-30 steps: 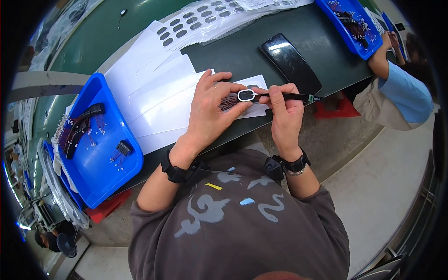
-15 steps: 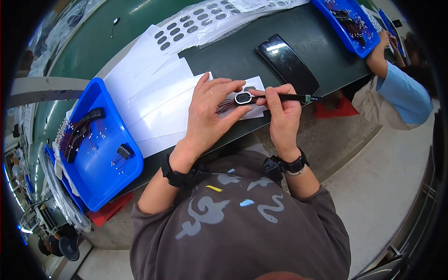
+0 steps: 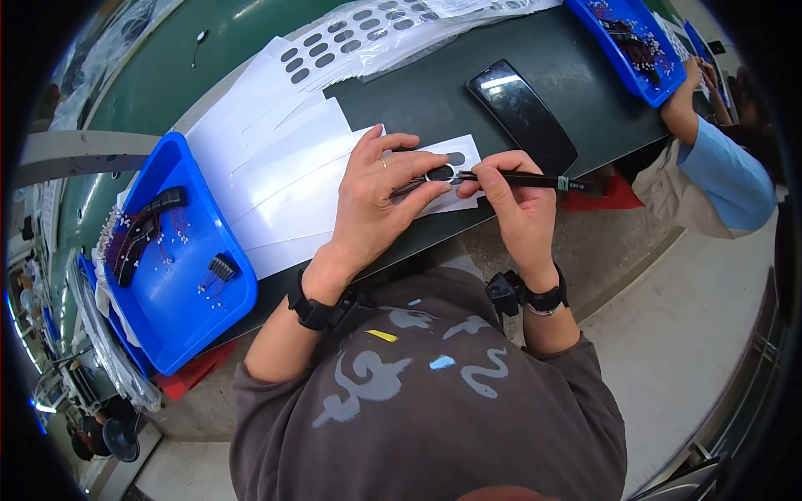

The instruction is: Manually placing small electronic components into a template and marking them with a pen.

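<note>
Between the thumb and fingers of my left hand [image 3: 368,188] is a small oval speaker [image 3: 439,174], black with a pale rim. Thin dark wires trail from it into my palm, partly hidden by the fingers. My right hand [image 3: 520,200] pinches a pair of black tweezers [image 3: 543,180], and their tips meet the speaker's right edge. Whether the tips grip anything there is too small to tell. Under the hands lies a white sheet strip [image 3: 470,149] with a grey oval piece on it.
To the left stands a blue tray [image 3: 180,321] with bundled wired speakers. White sheets [image 3: 292,179] and plastic-wrapped sheets of dark ovals [image 3: 351,46] cover the table's far side. A black phone [image 3: 522,108] lies beyond my right hand. Another blue tray [image 3: 595,25] sits near a co-worker's arm [image 3: 681,108].
My right hand has shifted slightly right and nearer to me, tweezers included. The speaker has turned a little in my left fingers, and its pale rim shows less fully.
</note>
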`<control>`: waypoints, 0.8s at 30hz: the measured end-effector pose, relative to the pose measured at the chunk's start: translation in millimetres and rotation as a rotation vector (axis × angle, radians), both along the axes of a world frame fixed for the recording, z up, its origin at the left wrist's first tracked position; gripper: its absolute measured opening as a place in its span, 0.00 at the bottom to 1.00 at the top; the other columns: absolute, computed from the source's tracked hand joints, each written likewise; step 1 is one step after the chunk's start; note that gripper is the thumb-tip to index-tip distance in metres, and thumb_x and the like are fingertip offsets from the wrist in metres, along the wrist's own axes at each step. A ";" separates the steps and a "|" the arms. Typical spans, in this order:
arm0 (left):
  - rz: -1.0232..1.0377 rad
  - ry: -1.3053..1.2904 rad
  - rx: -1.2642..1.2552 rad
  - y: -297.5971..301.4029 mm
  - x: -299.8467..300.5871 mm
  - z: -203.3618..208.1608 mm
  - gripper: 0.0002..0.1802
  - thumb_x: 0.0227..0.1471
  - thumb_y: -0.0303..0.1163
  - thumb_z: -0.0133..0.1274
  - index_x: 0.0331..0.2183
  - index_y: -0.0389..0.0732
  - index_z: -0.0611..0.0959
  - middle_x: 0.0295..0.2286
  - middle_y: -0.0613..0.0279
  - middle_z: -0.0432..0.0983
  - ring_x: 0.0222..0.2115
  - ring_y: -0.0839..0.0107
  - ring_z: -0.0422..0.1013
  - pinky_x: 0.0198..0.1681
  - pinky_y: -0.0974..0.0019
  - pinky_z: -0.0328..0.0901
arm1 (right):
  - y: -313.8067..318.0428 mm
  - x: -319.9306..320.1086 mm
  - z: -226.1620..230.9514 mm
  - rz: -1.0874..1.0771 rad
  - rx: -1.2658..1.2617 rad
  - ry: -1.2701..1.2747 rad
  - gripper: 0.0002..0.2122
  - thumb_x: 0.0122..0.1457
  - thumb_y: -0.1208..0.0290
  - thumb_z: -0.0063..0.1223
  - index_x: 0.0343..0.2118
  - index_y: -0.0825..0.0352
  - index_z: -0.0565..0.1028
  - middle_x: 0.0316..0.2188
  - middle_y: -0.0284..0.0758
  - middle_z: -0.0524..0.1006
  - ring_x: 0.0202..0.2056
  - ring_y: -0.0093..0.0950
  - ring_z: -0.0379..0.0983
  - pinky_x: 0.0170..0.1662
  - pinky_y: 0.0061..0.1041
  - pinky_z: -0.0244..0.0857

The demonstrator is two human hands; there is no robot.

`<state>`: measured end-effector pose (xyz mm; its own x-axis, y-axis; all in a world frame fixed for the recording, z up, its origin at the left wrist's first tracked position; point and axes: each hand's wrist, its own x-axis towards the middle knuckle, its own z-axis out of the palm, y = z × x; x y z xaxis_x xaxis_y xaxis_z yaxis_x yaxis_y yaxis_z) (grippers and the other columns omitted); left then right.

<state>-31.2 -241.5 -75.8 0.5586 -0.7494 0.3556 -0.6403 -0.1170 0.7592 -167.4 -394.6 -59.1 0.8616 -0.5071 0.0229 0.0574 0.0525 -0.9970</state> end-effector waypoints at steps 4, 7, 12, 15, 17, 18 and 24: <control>-0.005 -0.001 -0.009 -0.6 0.1 0.3 0.14 0.47 0.30 0.68 0.39 0.44 0.89 0.36 0.64 0.85 0.49 0.60 0.75 0.66 0.48 0.54 | -5.0 -1.7 -1.7 -0.044 -0.492 -0.035 0.08 0.69 0.71 0.51 0.42 0.72 0.75 0.34 0.40 0.81 0.38 0.26 0.80 0.45 0.24 0.71; 0.004 0.001 -0.014 -0.4 0.3 -0.4 0.14 0.47 0.30 0.68 0.39 0.44 0.89 0.36 0.65 0.86 0.49 0.60 0.75 0.66 0.48 0.53 | -8.6 -4.9 -4.2 -0.117 -0.618 -0.064 0.09 0.70 0.70 0.50 0.44 0.73 0.74 0.36 0.42 0.81 0.41 0.29 0.80 0.48 0.27 0.71; 0.005 0.111 -0.023 -0.3 -3.8 -1.5 0.17 0.45 0.30 0.69 0.40 0.45 0.88 0.41 0.60 0.83 0.48 0.61 0.74 0.60 0.52 0.62 | -8.7 -1.1 -14.1 -0.080 -0.662 -0.293 0.12 0.70 0.69 0.49 0.49 0.73 0.73 0.43 0.47 0.81 0.49 0.36 0.79 0.57 0.37 0.68; 0.046 0.375 -0.029 -0.8 -8.1 0.2 0.18 0.44 0.29 0.69 0.41 0.44 0.87 0.44 0.55 0.80 0.48 0.59 0.74 0.56 0.55 0.66 | -6.3 -0.1 -18.4 0.029 -0.821 -0.370 0.14 0.70 0.68 0.48 0.51 0.73 0.73 0.47 0.48 0.80 0.53 0.39 0.77 0.61 0.41 0.65; 0.019 0.179 -0.022 0.2 -4.9 -4.5 0.20 0.43 0.28 0.69 0.42 0.43 0.87 0.46 0.53 0.78 0.48 0.57 0.74 0.53 0.57 0.68 | -3.3 -0.8 -20.0 0.101 -0.929 -0.304 0.14 0.71 0.68 0.46 0.52 0.73 0.73 0.51 0.49 0.78 0.56 0.40 0.74 0.63 0.44 0.62; 0.005 0.081 -0.017 1.1 -4.5 -6.3 0.21 0.43 0.27 0.68 0.43 0.42 0.86 0.48 0.51 0.77 0.48 0.56 0.73 0.52 0.58 0.69 | -1.8 -0.2 -20.7 0.102 -0.929 -0.305 0.14 0.71 0.68 0.46 0.52 0.73 0.73 0.51 0.49 0.78 0.56 0.40 0.74 0.63 0.44 0.62; 0.047 0.089 -0.004 -0.6 -6.1 -2.3 0.20 0.43 0.26 0.68 0.43 0.41 0.86 0.46 0.55 0.79 0.49 0.54 0.74 0.52 0.58 0.69 | 2.2 -5.3 -24.5 0.053 -0.833 -0.214 0.15 0.68 0.73 0.50 0.55 0.71 0.70 0.54 0.48 0.76 0.58 0.39 0.73 0.62 0.38 0.63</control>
<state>-37.3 -242.1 -78.2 0.6226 -0.7201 0.3063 -0.5644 -0.1421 0.8132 -172.7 -392.4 -83.7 0.8184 -0.2117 0.5343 0.2668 -0.6835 -0.6794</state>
